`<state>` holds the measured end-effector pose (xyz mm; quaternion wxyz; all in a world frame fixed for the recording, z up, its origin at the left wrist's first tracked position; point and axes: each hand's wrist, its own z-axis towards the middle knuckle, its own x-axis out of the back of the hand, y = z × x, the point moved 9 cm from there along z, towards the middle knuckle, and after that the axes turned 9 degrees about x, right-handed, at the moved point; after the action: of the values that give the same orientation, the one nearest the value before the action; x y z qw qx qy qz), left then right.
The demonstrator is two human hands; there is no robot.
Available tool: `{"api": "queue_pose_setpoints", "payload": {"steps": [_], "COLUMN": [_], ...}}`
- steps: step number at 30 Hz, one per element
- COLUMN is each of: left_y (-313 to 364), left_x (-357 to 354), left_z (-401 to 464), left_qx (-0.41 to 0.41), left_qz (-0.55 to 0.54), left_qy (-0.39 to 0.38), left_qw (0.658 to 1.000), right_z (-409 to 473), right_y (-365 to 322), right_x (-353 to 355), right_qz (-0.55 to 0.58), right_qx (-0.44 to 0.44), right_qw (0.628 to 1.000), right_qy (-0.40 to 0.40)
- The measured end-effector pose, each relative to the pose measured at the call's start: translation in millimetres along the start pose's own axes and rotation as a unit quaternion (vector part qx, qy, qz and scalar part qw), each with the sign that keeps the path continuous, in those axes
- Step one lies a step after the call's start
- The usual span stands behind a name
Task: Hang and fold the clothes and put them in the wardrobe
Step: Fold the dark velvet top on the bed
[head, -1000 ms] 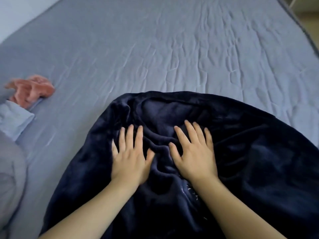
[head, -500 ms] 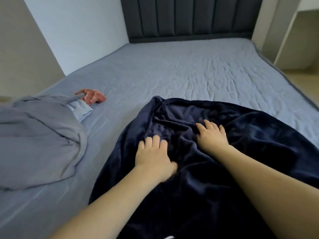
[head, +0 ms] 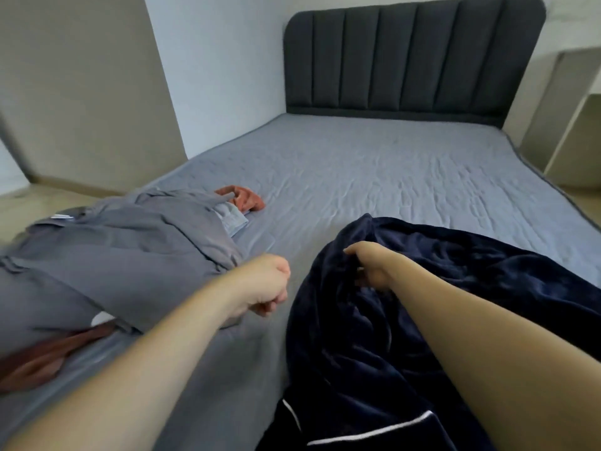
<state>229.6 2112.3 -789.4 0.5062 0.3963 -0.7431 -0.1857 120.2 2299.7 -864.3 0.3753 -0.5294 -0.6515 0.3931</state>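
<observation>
- The dark blue fleece garment [head: 439, 304] lies spread over the near right part of the bed [head: 374, 177], its plush cloth bunched into soft folds; thin white piping shows along its nearest edge.
- The right hand [head: 370, 268] rests on the left edge of that garment, knuckles up, its fingers curled down into the fleece and gripping a fold of it.
- The left hand [head: 263, 284] hangs above the bare sheet between the two heaps of clothing, touching neither that I can see. Its fingers are curled in loosely towards the palm and hold nothing.
- A grey garment [head: 107, 255] lies crumpled on the near left side of the bed, reaching to the left border of the view. Its nearest edge lies just behind the left wrist.
- A pale blue piece of cloth [head: 232, 218] pokes out from under the far edge of the grey garment.
- A small rust-orange cloth [head: 245, 198] lies bunched on the sheet just beyond the pale blue piece, touching it.
- A reddish-brown cloth [head: 42, 359] shows at the near left, blurred, partly tucked under the grey garment; what kind of clothing it is cannot be told.
- The sheet on the bed is blue-grey and lightly wrinkled. A dark padded headboard [head: 413, 56] with upright channels stands at the far end against a pale wall [head: 221, 60].
</observation>
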Motion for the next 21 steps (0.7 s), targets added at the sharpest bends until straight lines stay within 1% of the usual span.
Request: {"api": "queue_pose_setpoints", "payload": {"steps": [1, 2, 3, 5, 6, 7, 8, 9, 10, 11, 13, 14, 15, 16, 17, 18, 19, 20, 21], "left_y": [-1, -2, -3, -11, -18, -25, -30, -31, -32, -34, -40, -42, -46, -49, -52, -52, -49, -43, -30], "left_x": [20, 27, 21, -26, -61, -93, -116, -124, -122, -114, -67, -28, 17, 66, 116, 163, 202, 225, 228], "left_z": [5, 7, 5, -8, -18, -26, -29, -25, -22, -18, -9, 1, 16, 34, 49, 60, 69, 77, 84], "left_qx": [0.008, 0.027, 0.059, 0.115, 0.133, 0.130, 0.102, 0.058, 0.034, 0.031, 0.066, 0.088, 0.102, 0.120, 0.146, 0.175, 0.212, 0.255, 0.263], "left_qz": [-0.009, -0.011, 0.004, 0.066, 0.099, 0.146, 0.194, 0.228, 0.225, 0.190, 0.095, 0.070, 0.079, 0.117, 0.197, 0.302, 0.395, 0.435, 0.430], "left_qy": [-0.019, -0.059, -0.109, -0.220, -0.273, -0.293, -0.274, -0.223, -0.195, -0.206, -0.246, -0.227, -0.179, -0.117, -0.048, 0.027, 0.103, 0.162, 0.212], "left_qw": [1.000, 0.998, 0.992, 0.966, 0.948, 0.936, 0.937, 0.946, 0.954, 0.959, 0.962, 0.967, 0.975, 0.979, 0.968, 0.937, 0.888, 0.849, 0.837], "right_z": [5, 8, 11, 15, 19, 22, 24, 28, 31, 35, 42, 47, 53, 59, 65, 70, 76, 80, 85], "right_y": [-3, -5, -5, -10, -15, -21, -29, -38, -47, -55, -73, -82, -94, -105, -115, -121, -123, -121, -117], "right_x": [-9, -17, -24, -34, -37, -40, -42, -44, -44, -45, -51, -59, -68, -73, -76, -75, -72, -66, -55], "right_qz": [0.010, -0.012, -0.065, -0.186, -0.209, -0.207, -0.198, -0.188, -0.183, -0.175, -0.129, -0.083, -0.030, 0.013, 0.032, 0.020, -0.029, -0.109, -0.205], "right_qx": [-0.029, -0.060, -0.089, -0.111, -0.108, -0.105, -0.099, -0.094, -0.086, -0.077, -0.056, -0.042, -0.021, 0.007, 0.034, 0.056, 0.070, 0.077, 0.083], "right_qw": [0.999, 0.998, 0.993, 0.975, 0.971, 0.972, 0.975, 0.978, 0.979, 0.981, 0.990, 0.995, 0.998, 0.997, 0.995, 0.994, 0.993, 0.988, 0.974], "right_qy": [-0.015, -0.029, -0.041, -0.048, -0.042, -0.033, -0.022, -0.016, -0.009, -0.002, -0.007, -0.029, -0.058, -0.080, -0.093, -0.094, -0.088, -0.073, -0.051]}}
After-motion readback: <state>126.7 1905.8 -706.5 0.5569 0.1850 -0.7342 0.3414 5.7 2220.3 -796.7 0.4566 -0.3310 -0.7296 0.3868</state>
